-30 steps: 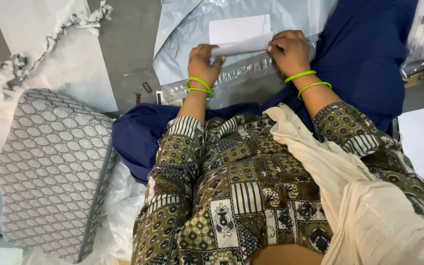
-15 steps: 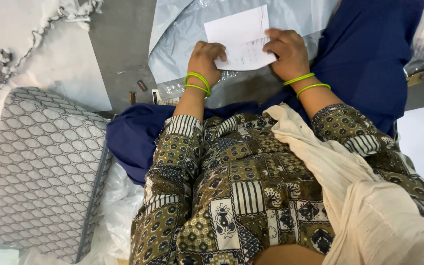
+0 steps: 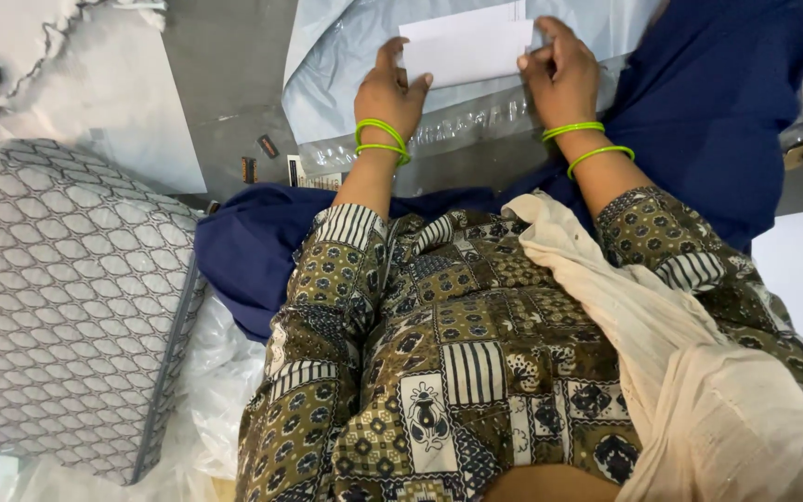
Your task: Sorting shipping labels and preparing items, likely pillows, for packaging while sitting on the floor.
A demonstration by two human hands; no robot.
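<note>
Since half-second back, white paper sheet [image 3: 468, 48] sliding up, flatter on grey plastic mailer [image 3: 346, 74]. Your left hand [image 3: 388, 93] and right hand [image 3: 561, 72] pinching its side edges; long axis spanning between grips, equally near.

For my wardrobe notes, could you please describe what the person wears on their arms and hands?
Both hands are bare, without gloves. The left hand has two thin bright green bangles at the wrist; the right hand has two matching ones. Both sleeves are olive and brown patchwork print with striped black-and-white bands near the cuffs.
</note>
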